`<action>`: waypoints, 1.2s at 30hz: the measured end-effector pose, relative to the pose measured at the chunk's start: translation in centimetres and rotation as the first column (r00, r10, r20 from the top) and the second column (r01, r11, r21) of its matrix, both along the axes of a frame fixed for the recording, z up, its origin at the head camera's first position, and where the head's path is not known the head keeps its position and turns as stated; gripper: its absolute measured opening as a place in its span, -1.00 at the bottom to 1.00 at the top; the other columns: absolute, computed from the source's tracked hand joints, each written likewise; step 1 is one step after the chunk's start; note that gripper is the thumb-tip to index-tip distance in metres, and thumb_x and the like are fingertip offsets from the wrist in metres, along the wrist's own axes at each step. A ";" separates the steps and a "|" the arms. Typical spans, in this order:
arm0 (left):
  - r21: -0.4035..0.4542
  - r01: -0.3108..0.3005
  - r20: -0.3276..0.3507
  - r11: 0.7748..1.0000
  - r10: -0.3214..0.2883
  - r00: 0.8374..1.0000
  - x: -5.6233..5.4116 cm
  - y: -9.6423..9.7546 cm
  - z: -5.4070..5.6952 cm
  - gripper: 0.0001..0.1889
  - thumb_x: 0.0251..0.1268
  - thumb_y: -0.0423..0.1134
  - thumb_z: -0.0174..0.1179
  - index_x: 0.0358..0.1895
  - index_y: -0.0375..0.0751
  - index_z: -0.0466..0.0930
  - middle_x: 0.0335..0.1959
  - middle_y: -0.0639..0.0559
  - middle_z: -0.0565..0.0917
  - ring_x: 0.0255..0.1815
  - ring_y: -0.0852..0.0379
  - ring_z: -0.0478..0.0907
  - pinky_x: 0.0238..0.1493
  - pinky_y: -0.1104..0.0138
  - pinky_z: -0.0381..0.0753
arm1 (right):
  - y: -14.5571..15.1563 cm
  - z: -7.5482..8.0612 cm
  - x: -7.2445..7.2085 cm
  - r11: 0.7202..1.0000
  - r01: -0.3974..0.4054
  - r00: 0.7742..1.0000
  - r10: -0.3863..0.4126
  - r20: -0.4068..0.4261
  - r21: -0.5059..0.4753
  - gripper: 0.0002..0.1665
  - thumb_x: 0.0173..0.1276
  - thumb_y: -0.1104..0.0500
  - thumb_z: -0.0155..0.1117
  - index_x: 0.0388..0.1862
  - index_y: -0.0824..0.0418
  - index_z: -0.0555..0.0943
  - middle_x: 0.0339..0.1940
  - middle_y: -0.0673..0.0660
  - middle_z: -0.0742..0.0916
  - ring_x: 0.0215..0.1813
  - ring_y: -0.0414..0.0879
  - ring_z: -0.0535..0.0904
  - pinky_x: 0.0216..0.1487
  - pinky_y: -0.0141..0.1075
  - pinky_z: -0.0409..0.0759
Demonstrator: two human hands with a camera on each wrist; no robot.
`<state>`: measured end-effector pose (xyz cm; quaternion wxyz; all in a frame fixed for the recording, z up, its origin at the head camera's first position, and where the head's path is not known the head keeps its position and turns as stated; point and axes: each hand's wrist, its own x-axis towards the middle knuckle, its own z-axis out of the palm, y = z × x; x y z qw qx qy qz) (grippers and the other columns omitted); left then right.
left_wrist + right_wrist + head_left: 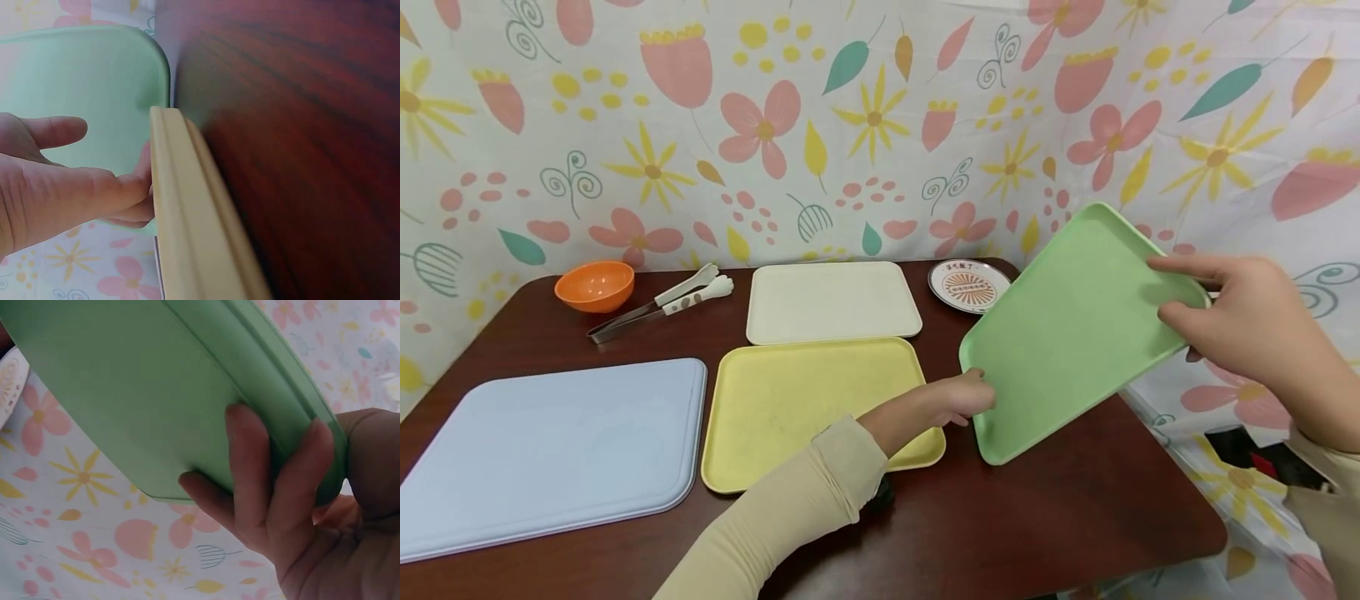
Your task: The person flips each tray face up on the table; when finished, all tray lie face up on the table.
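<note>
Floral cloth [874,217], white with pink, yellow and teal blooms and leaves, hangs behind and to the right of a dark reddish-brown wood-grain table [1037,525]. Largest on the tabletop is a pale blue rectangular board [572,442] with a rounded edge, lying at the left.

A light green serving tray [1082,325] is raised and steeply tilted over the table's right side; whether its lowest corner touches the wood I cannot tell. A yellow serving tray [805,408] lies flat between the board and the green one, with a smaller cream tray [833,302] just beyond it.

The right hand [1262,333] grasps the green tray by its upper right end, thumb and a finger on the inner face, other fingers bent against the underside. The left hand [957,398], in a beige sleeve [797,504], is at the tray's lower left edge, beside the yellow tray's rim; I cannot tell whether it grips either.

Metal tongs [700,295] with white handles lie at the back left. A round white plate [968,285], partly behind the green tray, carries radiating orange-red stripes, with an orange bowl [595,286] at the far left corner. Smallest are the plate's red Chinese characters [962,266] along its far rim, too tiny to read surely.
</note>
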<state>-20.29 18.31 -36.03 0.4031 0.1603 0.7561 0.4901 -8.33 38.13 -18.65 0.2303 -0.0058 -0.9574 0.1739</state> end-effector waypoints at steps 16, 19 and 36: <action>-0.025 -0.094 -0.070 0.995 0.092 0.993 -0.2 0.5 -0.6 -0.39 0.45 -0.34 -0.12 0.56 -0.16 0.08 0.47 0.03 0.26 -0.10 0.12 0.45 -0.12 0.24 0.47 | 2.5 -1.4 0.0 0.958 0.109 0.994 -0.102 0.039 -0.265 -0.40 0.33 0.33 0.07 0.38 0.32 0.46 -0.62 -0.38 0.61 -0.74 -0.11 0.50 -0.68 -0.35 0.49; -0.010 -0.098 -0.079 0.995 0.097 0.992 -0.2 0.6 -0.6 -0.40 0.46 -0.35 -0.13 0.55 -0.20 0.09 0.43 0.02 0.29 -0.42 0.13 0.33 -0.28 0.30 0.39 | 3.1 -2.0 0.2 0.943 0.111 0.994 -0.109 0.024 -0.312 -0.40 0.36 0.33 0.07 0.40 0.22 0.47 -0.24 -0.33 0.65 -0.68 -0.19 0.53 -0.66 -0.36 0.52; 0.157 -0.183 0.064 0.971 0.175 0.983 -1.2 -0.3 0.4 -0.38 0.37 -0.48 -0.05 0.49 -0.34 0.09 0.22 -0.03 0.34 -0.21 0.06 0.36 -0.19 0.24 0.42 | 7.4 -4.8 0.8 0.886 0.002 0.999 -0.018 -0.032 -0.463 -0.31 0.40 0.44 0.06 0.48 0.08 0.38 -0.28 -0.46 0.51 -0.56 -0.37 0.58 -0.66 -0.40 0.52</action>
